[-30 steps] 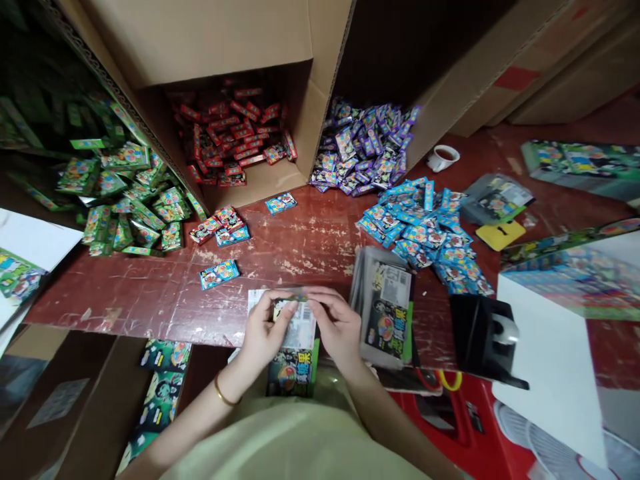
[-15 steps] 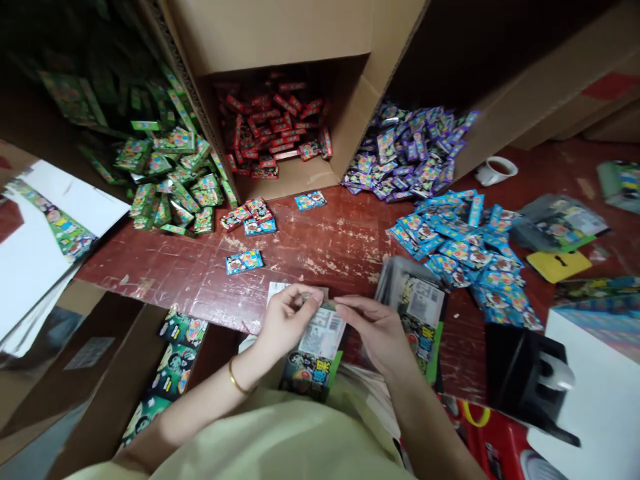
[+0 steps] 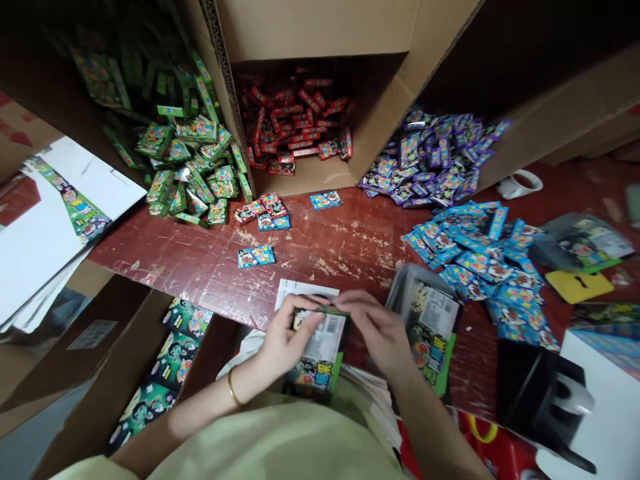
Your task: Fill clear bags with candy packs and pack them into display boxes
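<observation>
A printed plastic pouch (image 3: 320,360) with a barcode label and a green edge stands upright close to the body. My left hand (image 3: 287,337) is closed on its upper left part, thumb on the front. At its top right edge, the fingers of my right hand (image 3: 375,327) are pressed together; what they pinch is too small to make out. Behind the pouch lies a white printed sheet (image 3: 286,288). A stack of similar pouches (image 3: 430,327) rests just right of my right hand. A blue packet (image 3: 256,256) lies beyond my left hand.
Cardboard boxes hold green (image 3: 195,167), red (image 3: 300,123) and purple packets (image 3: 435,160). Blue packets (image 3: 485,253) are heaped at right, near a cup (image 3: 520,184), a yellow card (image 3: 579,285) and a black holder (image 3: 535,393). An open carton (image 3: 100,360) stands lower left.
The view has shifted, so the boxes and piles appear farther right. My left hand has its thumb lower on the pouch's front, and the fingers of my right hand have come nearer the left hand's fingertips.
</observation>
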The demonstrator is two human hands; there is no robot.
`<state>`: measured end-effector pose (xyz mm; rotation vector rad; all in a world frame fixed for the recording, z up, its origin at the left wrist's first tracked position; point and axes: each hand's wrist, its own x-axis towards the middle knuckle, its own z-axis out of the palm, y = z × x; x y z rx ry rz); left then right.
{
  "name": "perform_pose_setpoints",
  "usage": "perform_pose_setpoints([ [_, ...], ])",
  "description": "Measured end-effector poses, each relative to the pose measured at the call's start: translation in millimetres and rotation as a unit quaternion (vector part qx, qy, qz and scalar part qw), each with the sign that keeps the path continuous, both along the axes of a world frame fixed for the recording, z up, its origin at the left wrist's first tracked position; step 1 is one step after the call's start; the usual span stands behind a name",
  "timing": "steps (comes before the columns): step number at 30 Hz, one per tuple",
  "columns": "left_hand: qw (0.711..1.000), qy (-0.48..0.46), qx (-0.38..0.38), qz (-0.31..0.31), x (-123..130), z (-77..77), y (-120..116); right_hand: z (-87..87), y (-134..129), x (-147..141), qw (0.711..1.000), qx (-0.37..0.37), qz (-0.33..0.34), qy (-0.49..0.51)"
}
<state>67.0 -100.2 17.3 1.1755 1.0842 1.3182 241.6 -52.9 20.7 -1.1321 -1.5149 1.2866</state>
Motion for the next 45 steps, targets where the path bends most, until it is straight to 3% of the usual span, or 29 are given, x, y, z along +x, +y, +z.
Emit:
perform_pose_setpoints([
  [4, 0.993, -0.038, -0.095, 0.055, -17, -10.0, -5, -36.4, 49, -43, 0.996, -0.092, 0.022, -0.006],
  [8, 0.976, -0.035, -0.182, 0.115, -35, -28.1, -8, -61.5, 76, -72, 0.989, -0.083, 0.079, -0.089],
  [14, 0.962, -0.030, -0.229, 0.146, -49, -46.6, -6, -61.1, 75, -60, 0.984, -0.063, 0.156, -0.063],
  [18, 0.962, -0.028, -0.231, 0.142, -51, -50.0, -5, -63.8, 74, -64, 0.988, -0.088, 0.127, -0.001],
  [24, 0.962, -0.027, -0.228, 0.144, -52, -50.9, -4, -70.4, 70, -83, 0.988, -0.104, 0.117, 0.010],
  [29, 0.963, -0.037, -0.227, 0.142, -52, -52.1, -4, -64.3, 72, -75, 0.980, -0.149, 0.128, 0.045],
  [32, 0.963, -0.033, -0.226, 0.143, -53, -47.7, -4, -53.9, 76, -69, 0.972, -0.191, 0.096, 0.099],
  [37, 0.975, -0.032, -0.192, 0.108, -43, -26.7, 1, -10.0, 75, -58, 0.970, -0.192, 0.005, 0.152],
  [41, 0.986, -0.013, -0.157, 0.046, -26, -16.6, 10, 20.8, 62, -46, 0.976, -0.164, 0.072, 0.121],
  [45, 0.990, 0.021, -0.138, 0.024, -14, -17.9, 17, 22.3, 50, -35, 0.982, -0.145, 0.100, 0.071],
])
